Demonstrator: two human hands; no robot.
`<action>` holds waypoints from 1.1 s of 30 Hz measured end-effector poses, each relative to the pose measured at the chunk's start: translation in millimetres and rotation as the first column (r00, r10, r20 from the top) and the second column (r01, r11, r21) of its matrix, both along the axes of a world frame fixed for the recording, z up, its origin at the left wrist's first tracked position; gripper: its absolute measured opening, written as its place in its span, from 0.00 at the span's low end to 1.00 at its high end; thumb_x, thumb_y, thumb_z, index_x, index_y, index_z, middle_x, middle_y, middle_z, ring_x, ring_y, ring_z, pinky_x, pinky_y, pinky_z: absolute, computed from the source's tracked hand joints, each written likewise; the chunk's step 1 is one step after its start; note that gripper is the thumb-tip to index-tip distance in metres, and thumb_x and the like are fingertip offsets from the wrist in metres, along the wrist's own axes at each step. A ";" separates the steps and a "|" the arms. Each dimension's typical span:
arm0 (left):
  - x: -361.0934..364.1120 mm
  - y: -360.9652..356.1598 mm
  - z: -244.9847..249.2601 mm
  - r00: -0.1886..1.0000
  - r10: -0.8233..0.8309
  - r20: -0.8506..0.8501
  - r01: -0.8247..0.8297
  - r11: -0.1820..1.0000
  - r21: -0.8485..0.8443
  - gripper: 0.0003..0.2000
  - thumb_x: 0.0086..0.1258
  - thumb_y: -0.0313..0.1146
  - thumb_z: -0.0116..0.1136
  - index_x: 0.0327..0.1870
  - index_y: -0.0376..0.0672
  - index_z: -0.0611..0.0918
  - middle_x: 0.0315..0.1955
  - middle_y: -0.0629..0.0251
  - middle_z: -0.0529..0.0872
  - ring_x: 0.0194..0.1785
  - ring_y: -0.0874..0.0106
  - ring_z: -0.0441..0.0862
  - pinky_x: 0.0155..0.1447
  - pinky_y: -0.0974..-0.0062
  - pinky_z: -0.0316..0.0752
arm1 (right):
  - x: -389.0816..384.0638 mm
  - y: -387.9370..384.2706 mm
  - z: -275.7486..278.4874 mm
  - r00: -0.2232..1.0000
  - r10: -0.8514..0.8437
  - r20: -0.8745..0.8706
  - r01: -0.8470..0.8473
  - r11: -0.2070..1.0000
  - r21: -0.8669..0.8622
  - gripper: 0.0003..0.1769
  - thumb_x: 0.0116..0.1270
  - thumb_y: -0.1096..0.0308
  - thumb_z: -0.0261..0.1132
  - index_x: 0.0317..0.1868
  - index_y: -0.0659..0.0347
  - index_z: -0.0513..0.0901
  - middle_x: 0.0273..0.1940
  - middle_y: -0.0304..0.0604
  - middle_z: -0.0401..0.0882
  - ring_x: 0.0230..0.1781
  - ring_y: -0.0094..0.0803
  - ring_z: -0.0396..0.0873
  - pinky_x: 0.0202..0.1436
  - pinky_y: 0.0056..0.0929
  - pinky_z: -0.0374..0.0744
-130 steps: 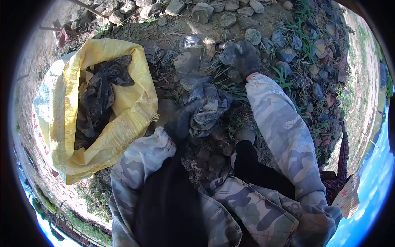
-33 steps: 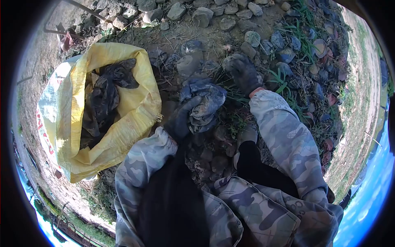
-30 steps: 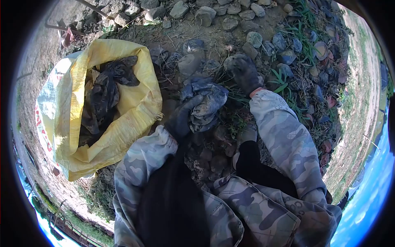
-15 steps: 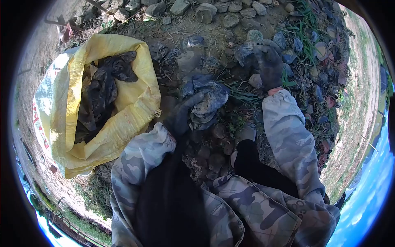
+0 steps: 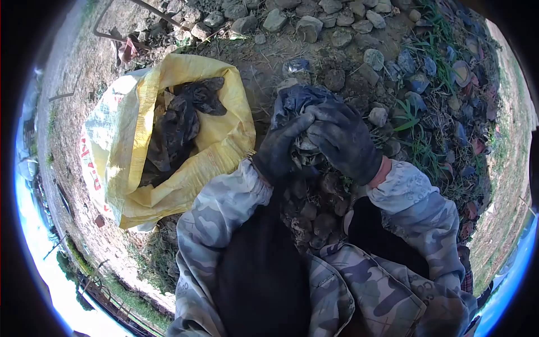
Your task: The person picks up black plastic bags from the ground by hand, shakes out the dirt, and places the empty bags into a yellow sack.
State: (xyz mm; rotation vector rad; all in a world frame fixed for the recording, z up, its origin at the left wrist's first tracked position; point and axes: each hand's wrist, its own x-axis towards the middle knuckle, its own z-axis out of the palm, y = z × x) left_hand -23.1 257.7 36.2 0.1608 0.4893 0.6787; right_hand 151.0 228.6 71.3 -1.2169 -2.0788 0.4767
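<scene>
A bunch of crumpled, dirty dark plastic [image 5: 300,99] is held between my two gloved hands above the ground. My left hand [image 5: 279,147], in a dark glove, grips its near left side with the fingers closed. From the right, my right hand [image 5: 347,140] has its fingers curled over the same plastic, and the fingertips of both hands come close together. To the left of my hands stands a yellow woven sack [image 5: 224,160] with its mouth open. Dark crumpled plastic [image 5: 175,132] lies inside it.
Several grey stones [image 5: 309,28] are heaped along the far side. A bent metal rod [image 5: 104,35] is at the upper left. Right of my hands, grass [image 5: 409,117] grows among scattered litter and stones. A small stone [image 5: 378,116] lies just beyond my right hand.
My right hand has come in from the litter at the right to the plastic in my left hand. Both hands now hold the bunch. The whole view has shifted a little.
</scene>
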 end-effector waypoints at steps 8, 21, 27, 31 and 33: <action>-59.0 37.8 38.1 0.833 0.306 -0.462 -0.082 0.893 0.443 0.15 0.69 0.33 0.51 0.52 0.34 0.78 0.45 0.59 0.84 0.47 0.70 0.82 0.54 0.74 0.77 | -34.2 0.5 25.5 0.997 -0.014 -0.071 0.018 0.999 0.050 0.17 0.66 0.67 0.59 0.54 0.60 0.74 0.63 0.52 0.63 0.65 0.50 0.65 0.64 0.46 0.68; -294.1 99.7 -43.7 -0.382 0.659 -0.648 0.879 0.475 -0.034 0.30 0.64 0.30 0.59 0.67 0.36 0.64 0.63 0.51 0.70 0.66 0.61 0.68 0.66 0.66 0.65 | -9.8 -20.1 -25.4 0.996 -0.078 -0.039 0.072 0.988 -0.137 0.12 0.67 0.71 0.58 0.50 0.64 0.77 0.58 0.53 0.71 0.64 0.51 0.67 0.65 0.43 0.69; -313.1 112.3 -63.7 -0.131 0.514 -0.848 0.782 0.579 0.230 0.31 0.64 0.31 0.59 0.68 0.36 0.62 0.63 0.49 0.69 0.67 0.58 0.66 0.69 0.67 0.61 | 19.4 -19.0 -94.4 0.988 -0.074 0.132 0.109 0.954 -0.279 0.13 0.64 0.67 0.60 0.48 0.60 0.78 0.54 0.50 0.73 0.57 0.49 0.72 0.59 0.43 0.72; -316.6 109.6 -49.3 0.109 0.406 -0.907 0.694 0.622 0.362 0.32 0.63 0.31 0.59 0.69 0.36 0.61 0.63 0.47 0.68 0.68 0.56 0.64 0.71 0.67 0.58 | 29.0 -20.2 -104.8 0.990 -0.080 0.117 0.130 0.842 -0.524 0.20 0.61 0.63 0.64 0.53 0.59 0.75 0.54 0.49 0.72 0.58 0.49 0.70 0.60 0.42 0.71; -275.0 98.3 2.1 -0.092 0.494 -0.865 0.835 0.511 0.203 0.36 0.63 0.34 0.60 0.71 0.37 0.58 0.66 0.47 0.65 0.71 0.56 0.61 0.71 0.66 0.58 | 17.9 -24.1 -98.9 0.983 -0.038 0.181 0.111 0.902 -0.417 0.24 0.59 0.60 0.65 0.55 0.58 0.75 0.56 0.49 0.71 0.59 0.48 0.69 0.61 0.43 0.70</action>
